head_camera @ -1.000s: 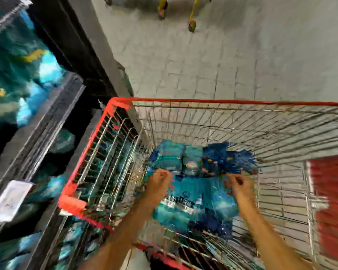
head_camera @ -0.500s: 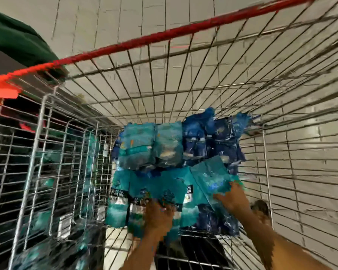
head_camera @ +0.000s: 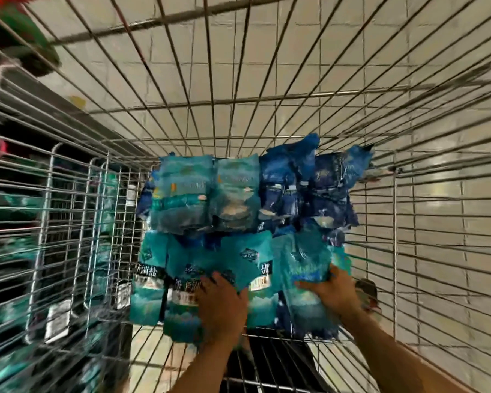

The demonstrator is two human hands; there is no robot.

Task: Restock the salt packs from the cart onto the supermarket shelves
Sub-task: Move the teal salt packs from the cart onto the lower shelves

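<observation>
1. The cart (head_camera: 267, 100) is a wire basket seen from above; all places below are given relative to it.
2. Salt packs (head_camera: 238, 222) lie heaped on the cart's floor, near its middle.
3. At the far side of the heap, two teal bundles (head_camera: 207, 194) sit side by side, with dark blue packs (head_camera: 309, 185) just beside them toward the cart's right wall.
4. At the near side of the heap, flat teal packs (head_camera: 159, 279) overlap one another; some bear a black band with white print.
5. The left hand (head_camera: 221, 304) is inside the cart, at the near edge of the heap. Its fingers press down on a teal pack (head_camera: 247, 259) and curl at that pack's lower edge; whether the pack is fully grasped cannot be told.
6. The right hand (head_camera: 332, 293) is also inside the cart, nearer the right wall. It grasps a teal pack (head_camera: 306, 268) by the lower part, thumb laid across the front, fingers hidden behind.
7. Both forearms enter over the cart's near side.
8. Beyond the cart's left wall, shelves (head_camera: 9, 211) with blurred teal goods show through the wire.
9. Under and beyond the cart lies a pale tiled floor (head_camera: 309, 52).
</observation>
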